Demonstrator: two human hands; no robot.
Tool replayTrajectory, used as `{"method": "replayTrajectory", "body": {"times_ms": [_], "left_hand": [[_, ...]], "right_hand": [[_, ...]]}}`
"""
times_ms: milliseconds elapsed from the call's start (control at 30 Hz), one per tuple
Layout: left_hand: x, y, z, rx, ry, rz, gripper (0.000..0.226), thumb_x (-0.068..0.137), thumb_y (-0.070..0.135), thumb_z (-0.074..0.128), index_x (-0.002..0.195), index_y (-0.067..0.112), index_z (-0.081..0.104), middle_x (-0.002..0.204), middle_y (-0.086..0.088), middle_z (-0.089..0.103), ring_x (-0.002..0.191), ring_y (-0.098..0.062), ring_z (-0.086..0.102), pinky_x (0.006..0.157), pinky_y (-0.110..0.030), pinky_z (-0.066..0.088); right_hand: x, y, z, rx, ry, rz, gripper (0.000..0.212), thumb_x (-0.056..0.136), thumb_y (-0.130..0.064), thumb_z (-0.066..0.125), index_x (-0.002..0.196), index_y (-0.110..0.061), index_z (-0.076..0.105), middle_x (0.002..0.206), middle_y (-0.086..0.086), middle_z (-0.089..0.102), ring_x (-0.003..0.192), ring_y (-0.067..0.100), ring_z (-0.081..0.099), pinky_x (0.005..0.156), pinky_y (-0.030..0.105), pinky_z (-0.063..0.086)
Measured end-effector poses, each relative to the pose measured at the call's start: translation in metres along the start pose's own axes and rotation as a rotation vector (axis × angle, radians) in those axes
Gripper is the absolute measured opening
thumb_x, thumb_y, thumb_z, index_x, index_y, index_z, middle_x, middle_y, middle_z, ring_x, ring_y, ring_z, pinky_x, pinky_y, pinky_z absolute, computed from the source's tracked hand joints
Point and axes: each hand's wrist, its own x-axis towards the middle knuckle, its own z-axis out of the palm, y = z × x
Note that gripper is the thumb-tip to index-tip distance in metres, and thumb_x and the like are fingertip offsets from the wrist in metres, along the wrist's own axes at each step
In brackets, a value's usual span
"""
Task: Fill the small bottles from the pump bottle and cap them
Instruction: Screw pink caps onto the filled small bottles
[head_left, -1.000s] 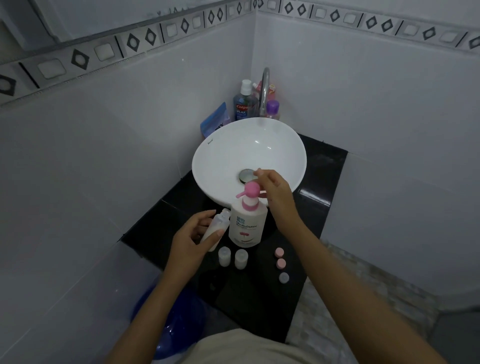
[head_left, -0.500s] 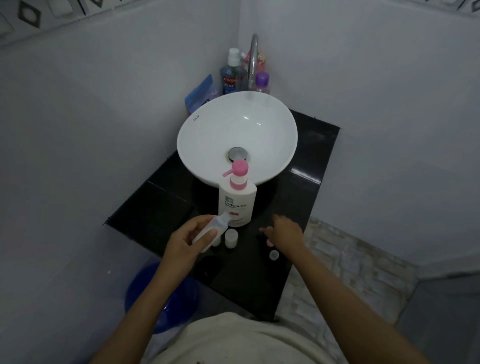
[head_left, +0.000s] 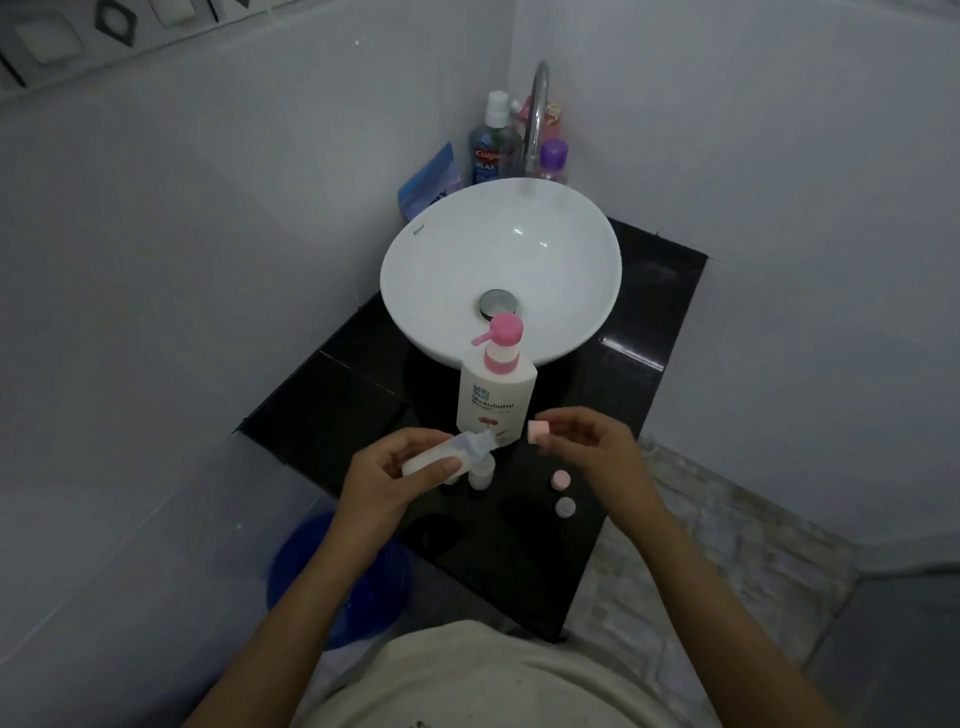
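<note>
In the head view, the left hand (head_left: 387, 475) was closed around a small bottle (head_left: 447, 453), which lay tilted with its open neck pointing up and to the right. The right hand (head_left: 597, 447) pinched a pink cap (head_left: 537, 432) between the thumb and the fingers, near the neck of this bottle but not touching it. The pump bottle (head_left: 496, 400) with a pink pump head stood upright on the black counter (head_left: 649, 332), just in front of the white sink (head_left: 501, 265). Two more small bottles (head_left: 480, 475) stood on the counter behind the left hand, partly hidden by it. To the right of them, a second pink cap (head_left: 561, 478) and a pale cap (head_left: 565, 506) lay on the counter, close together. A blue basin (head_left: 311, 582) was on the floor below the left arm.
</note>
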Motion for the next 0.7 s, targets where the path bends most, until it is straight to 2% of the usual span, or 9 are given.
{"method": "replayTrajectory", "body": {"times_ms": [100,200,333,433,500,567,600,633,700], "left_hand": [[-0.001,0.002,0.005,0.009,-0.033,0.004,0.032,0.070,0.016,0.071,0.100,0.007,0.069,0.098,-0.003,0.071,0.084,-0.003,0.066,0.069,-0.014,0.053],[-0.002,0.005,0.011,-0.003,-0.065,0.001,0.037,0.065,0.023,0.070,0.099,0.008,0.069,0.097,-0.003,0.071,0.083,-0.003,0.067,0.069,-0.014,0.053],[-0.002,0.003,0.016,0.016,-0.082,0.004,0.028,0.070,0.012,0.072,0.098,0.007,0.070,0.096,-0.001,0.071,0.083,0.000,0.067,0.069,-0.013,0.052],[-0.002,0.001,0.018,0.035,-0.088,0.019,0.025,0.073,0.007,0.072,0.098,0.006,0.070,0.097,-0.004,0.071,0.084,-0.001,0.066,0.070,-0.013,0.053],[-0.003,0.001,0.017,0.041,-0.089,0.034,0.029,0.071,0.013,0.073,0.099,0.005,0.070,0.098,-0.005,0.071,0.086,-0.003,0.066,0.071,-0.014,0.053],[-0.003,0.002,0.016,0.047,-0.088,0.042,0.034,0.068,0.018,0.073,0.099,0.005,0.070,0.099,-0.006,0.071,0.087,-0.005,0.066,0.072,-0.016,0.054],[-0.003,0.002,0.015,0.049,-0.088,0.043,0.033,0.069,0.015,0.073,0.099,0.004,0.070,0.099,-0.007,0.071,0.088,-0.005,0.066,0.073,-0.016,0.054],[-0.002,0.001,0.015,0.048,-0.088,0.043,0.030,0.071,0.011,0.073,0.100,0.003,0.069,0.100,-0.007,0.070,0.087,-0.005,0.066,0.073,-0.016,0.054],[-0.002,0.002,0.016,0.046,-0.081,0.046,0.028,0.073,0.004,0.072,0.101,0.001,0.069,0.100,-0.008,0.070,0.086,-0.003,0.066,0.072,-0.014,0.053]], "right_hand": [[-0.025,-0.023,0.003,0.061,-0.127,-0.091,0.025,0.079,-0.003,0.068,0.103,-0.011,0.069,0.092,0.003,0.073,0.083,0.008,0.069,0.071,0.012,0.051],[-0.032,-0.025,0.005,0.011,-0.136,-0.172,0.026,0.079,0.002,0.067,0.104,-0.007,0.067,0.094,0.006,0.070,0.081,0.004,0.066,0.072,0.012,0.050],[-0.033,-0.023,0.000,-0.076,-0.150,-0.254,0.028,0.078,0.004,0.067,0.103,-0.008,0.068,0.098,0.011,0.069,0.086,0.015,0.066,0.076,0.016,0.052],[-0.033,-0.023,-0.001,-0.119,-0.173,-0.262,0.027,0.079,0.003,0.067,0.103,-0.008,0.068,0.094,0.007,0.069,0.080,0.008,0.065,0.070,0.015,0.051],[-0.034,-0.024,0.004,-0.140,-0.165,-0.208,0.020,0.082,-0.004,0.067,0.101,-0.009,0.068,0.084,0.004,0.069,0.068,0.006,0.065,0.062,0.016,0.052],[-0.035,-0.025,0.008,-0.207,-0.134,-0.141,0.010,0.087,-0.020,0.063,0.090,-0.011,0.069,0.070,0.002,0.067,0.052,0.008,0.059,0.051,0.020,0.049],[-0.035,-0.027,0.009,-0.262,-0.112,-0.122,0.018,0.088,-0.029,0.059,0.083,-0.014,0.068,0.066,0.001,0.066,0.047,0.008,0.057,0.049,0.021,0.047],[-0.035,-0.028,0.009,-0.289,-0.107,-0.101,0.023,0.090,-0.035,0.055,0.081,-0.017,0.066,0.065,0.001,0.065,0.047,0.009,0.056,0.050,0.022,0.046],[-0.035,-0.032,0.002,-0.255,-0.161,-0.094,0.017,0.090,-0.036,0.053,0.096,-0.023,0.063,0.077,0.001,0.067,0.057,0.014,0.062,0.054,0.024,0.051]]}}
